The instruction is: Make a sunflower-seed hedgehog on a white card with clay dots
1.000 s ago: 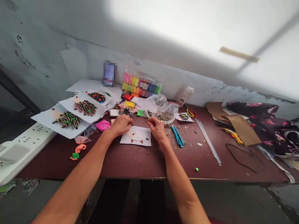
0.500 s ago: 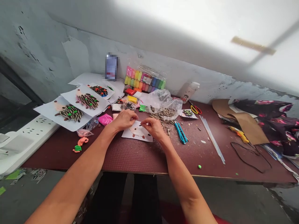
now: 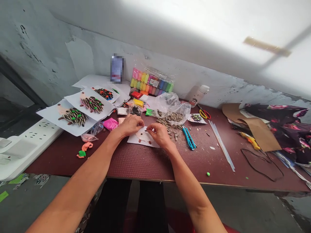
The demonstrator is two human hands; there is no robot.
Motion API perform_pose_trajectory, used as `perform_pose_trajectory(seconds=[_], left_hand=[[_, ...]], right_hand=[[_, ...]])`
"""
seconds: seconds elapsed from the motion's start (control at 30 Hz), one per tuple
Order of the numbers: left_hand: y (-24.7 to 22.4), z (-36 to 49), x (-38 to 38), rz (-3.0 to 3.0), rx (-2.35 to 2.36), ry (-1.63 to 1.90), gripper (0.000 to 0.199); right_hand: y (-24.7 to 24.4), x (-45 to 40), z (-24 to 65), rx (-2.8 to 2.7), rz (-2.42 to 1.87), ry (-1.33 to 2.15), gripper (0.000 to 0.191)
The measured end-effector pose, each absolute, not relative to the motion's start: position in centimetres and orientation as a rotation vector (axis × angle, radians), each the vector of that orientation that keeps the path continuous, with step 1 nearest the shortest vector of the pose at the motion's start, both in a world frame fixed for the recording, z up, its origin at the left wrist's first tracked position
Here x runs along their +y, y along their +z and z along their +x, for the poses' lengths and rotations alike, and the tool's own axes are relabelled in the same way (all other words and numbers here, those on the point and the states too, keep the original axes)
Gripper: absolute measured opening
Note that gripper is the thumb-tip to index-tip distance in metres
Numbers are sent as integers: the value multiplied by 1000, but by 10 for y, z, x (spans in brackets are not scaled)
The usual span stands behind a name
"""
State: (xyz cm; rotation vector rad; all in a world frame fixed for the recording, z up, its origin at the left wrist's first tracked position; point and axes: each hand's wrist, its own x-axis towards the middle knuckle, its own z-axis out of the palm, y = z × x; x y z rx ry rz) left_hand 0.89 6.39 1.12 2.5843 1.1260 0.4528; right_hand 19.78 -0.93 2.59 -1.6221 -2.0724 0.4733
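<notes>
A sheet of white paper (image 3: 153,143) lies near the table's front edge, and on it sits a pale clay figure (image 3: 143,136) with small brown feet. The left hand (image 3: 131,125) and right hand (image 3: 160,135) are both curled over it, fingertips drawn together; whatever they pinch is too small to make out. The figure shows little or no seed covering so far, while the finished hedgehog sheets (image 3: 74,116) at 10 o'clock are packed with striped sunflower seeds (image 3: 168,124) and dotted with coloured clay. More seeds lie loose at 1 o'clock, spilling from a plastic bag (image 3: 173,105). A pack of coloured clay (image 3: 151,83) stands at 12 o'clock against the wall, with a blue craft knife (image 3: 189,137) at 2 o'clock and clear glue sticks (image 3: 221,145) beyond it. At 3 o'clock, brown cardboard (image 3: 257,129) overlaps floral fabric (image 3: 286,129). The maroon table (image 3: 145,165) is littered with shavings, and a white power strip (image 3: 31,139) runs along its left side, at 9 o'clock.
</notes>
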Motion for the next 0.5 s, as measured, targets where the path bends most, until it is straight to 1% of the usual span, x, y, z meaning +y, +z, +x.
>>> perform_pose_trajectory(seconds=[0.5], left_hand=[[12, 10, 63, 2593, 1133, 451, 23]], right_hand=[[22, -10, 196, -2114, -1648, 393, 12]])
